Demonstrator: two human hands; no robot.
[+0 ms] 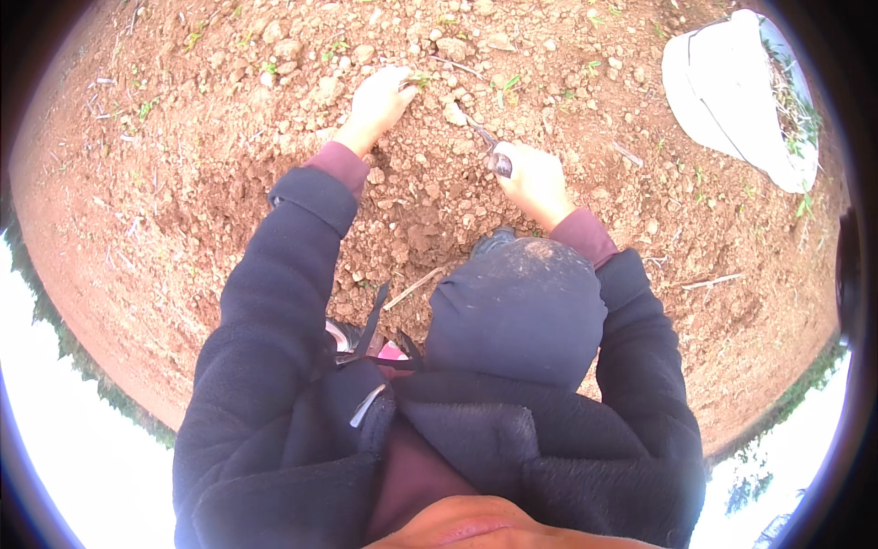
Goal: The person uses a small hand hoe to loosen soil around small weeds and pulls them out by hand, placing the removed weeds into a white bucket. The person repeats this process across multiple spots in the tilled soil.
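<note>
Just above the soil, my left hand (384, 99) pinches a small green weed (420, 82) between thumb and fingers. To its right, my right hand (534, 175) is closed around the dark handle of a hand tool (488, 137), whose thin shaft points up and left toward a pale clod (454, 114). The tool's tip cannot be made out against the ground. Small green sprouts (509, 86) grow in the reddish, crumbly soil beyond the hands.
A white bucket (713, 89) leans at the upper right, with pulled weeds and grass (792, 103) inside its mouth. My bent knee (521, 302) is close below my right hand. A dry stalk (415, 287) lies on the soil near my feet.
</note>
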